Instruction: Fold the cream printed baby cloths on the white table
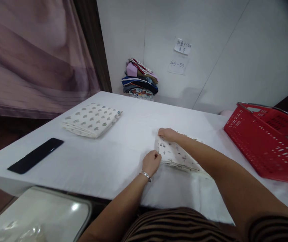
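Two bare hands: the left hand (152, 162) and right hand (168, 135) each pinch a corner of one folded, printed cloth (174, 154) beneath them on one white-draped table (131, 141). Leftward, one folded heart-patterned fabric (91, 118), one flat black slab (36, 155); rightward, one perforated red basket (265, 144).

One table (131, 134) bears two patterned cloths (92, 118) (175, 154), one basket (262, 143).
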`<action>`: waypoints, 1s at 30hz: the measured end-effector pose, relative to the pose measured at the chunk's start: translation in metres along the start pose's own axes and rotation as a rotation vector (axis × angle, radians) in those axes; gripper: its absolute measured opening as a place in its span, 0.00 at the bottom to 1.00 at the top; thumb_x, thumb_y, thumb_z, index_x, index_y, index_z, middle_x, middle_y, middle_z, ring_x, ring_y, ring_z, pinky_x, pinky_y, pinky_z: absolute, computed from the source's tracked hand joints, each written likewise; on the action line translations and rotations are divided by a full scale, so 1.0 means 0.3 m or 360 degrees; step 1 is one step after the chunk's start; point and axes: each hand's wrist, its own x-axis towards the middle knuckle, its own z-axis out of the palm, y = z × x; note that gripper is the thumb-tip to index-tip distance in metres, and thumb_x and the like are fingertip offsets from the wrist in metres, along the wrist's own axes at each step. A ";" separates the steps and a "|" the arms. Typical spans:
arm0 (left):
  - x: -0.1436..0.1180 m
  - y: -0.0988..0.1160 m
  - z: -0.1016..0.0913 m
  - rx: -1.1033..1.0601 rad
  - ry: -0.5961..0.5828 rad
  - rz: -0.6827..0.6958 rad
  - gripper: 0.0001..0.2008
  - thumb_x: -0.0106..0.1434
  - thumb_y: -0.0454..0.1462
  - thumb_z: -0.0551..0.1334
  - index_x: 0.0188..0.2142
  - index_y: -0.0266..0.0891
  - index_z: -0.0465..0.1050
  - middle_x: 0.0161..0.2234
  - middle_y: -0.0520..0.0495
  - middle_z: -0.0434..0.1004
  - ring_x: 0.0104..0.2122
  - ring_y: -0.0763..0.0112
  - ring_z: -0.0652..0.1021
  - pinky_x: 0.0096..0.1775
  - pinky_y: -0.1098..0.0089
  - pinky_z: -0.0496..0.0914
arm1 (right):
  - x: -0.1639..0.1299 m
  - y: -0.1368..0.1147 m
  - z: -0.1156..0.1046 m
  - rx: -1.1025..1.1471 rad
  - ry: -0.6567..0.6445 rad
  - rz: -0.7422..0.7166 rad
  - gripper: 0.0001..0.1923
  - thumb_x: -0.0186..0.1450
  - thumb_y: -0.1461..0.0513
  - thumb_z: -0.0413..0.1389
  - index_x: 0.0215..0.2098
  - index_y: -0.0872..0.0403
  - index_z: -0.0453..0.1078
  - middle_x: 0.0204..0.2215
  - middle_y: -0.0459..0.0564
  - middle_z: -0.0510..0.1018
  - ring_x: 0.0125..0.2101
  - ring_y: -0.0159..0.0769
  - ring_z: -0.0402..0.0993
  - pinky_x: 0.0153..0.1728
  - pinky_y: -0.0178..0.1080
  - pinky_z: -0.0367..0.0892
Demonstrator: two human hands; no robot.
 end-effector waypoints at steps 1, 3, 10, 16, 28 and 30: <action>0.000 0.000 0.001 0.0004 -0.0003 -0.0003 0.10 0.60 0.37 0.54 0.22 0.40 0.65 0.24 0.52 0.69 0.27 0.72 0.69 0.29 0.71 0.55 | 0.001 -0.001 0.003 0.0004 -0.0003 0.0008 0.12 0.65 0.67 0.46 0.36 0.54 0.71 0.42 0.50 0.72 0.39 0.34 0.68 0.39 0.34 0.59; 0.000 -0.001 0.000 0.0006 -0.0018 -0.0006 0.10 0.59 0.37 0.55 0.23 0.39 0.65 0.25 0.52 0.70 0.27 0.72 0.69 0.29 0.71 0.56 | 0.003 -0.002 0.007 0.0009 -0.0003 0.0035 0.12 0.65 0.67 0.46 0.37 0.53 0.71 0.43 0.50 0.72 0.40 0.34 0.68 0.40 0.34 0.60; 0.025 0.014 -0.019 -0.0049 0.0012 -0.0114 0.14 0.60 0.48 0.56 0.27 0.39 0.66 0.28 0.49 0.72 0.29 0.70 0.71 0.29 0.72 0.58 | -0.001 -0.017 0.007 -0.0045 0.0007 0.0101 0.11 0.64 0.67 0.47 0.36 0.53 0.71 0.43 0.49 0.73 0.42 0.35 0.69 0.41 0.34 0.61; 0.073 0.036 -0.010 0.0143 0.0009 -0.0094 0.13 0.62 0.46 0.54 0.27 0.40 0.66 0.29 0.48 0.72 0.32 0.68 0.72 0.30 0.71 0.58 | -0.008 -0.024 0.029 -0.0001 0.0084 0.0148 0.12 0.63 0.67 0.48 0.40 0.52 0.71 0.48 0.49 0.72 0.45 0.35 0.70 0.43 0.34 0.63; 0.074 0.016 0.016 0.0269 0.0017 -0.0062 0.09 0.62 0.40 0.53 0.27 0.40 0.65 0.29 0.48 0.72 0.32 0.67 0.73 0.30 0.70 0.57 | -0.036 0.006 0.042 0.0089 0.0459 0.0724 0.13 0.66 0.60 0.47 0.45 0.54 0.69 0.50 0.54 0.70 0.51 0.40 0.64 0.49 0.39 0.58; 0.074 0.015 0.017 0.0276 0.0025 -0.0049 0.09 0.62 0.39 0.53 0.27 0.40 0.65 0.28 0.48 0.72 0.31 0.67 0.72 0.29 0.70 0.56 | -0.025 0.010 0.041 0.0095 0.0374 0.0763 0.13 0.66 0.59 0.47 0.44 0.54 0.69 0.47 0.54 0.72 0.48 0.40 0.66 0.47 0.39 0.60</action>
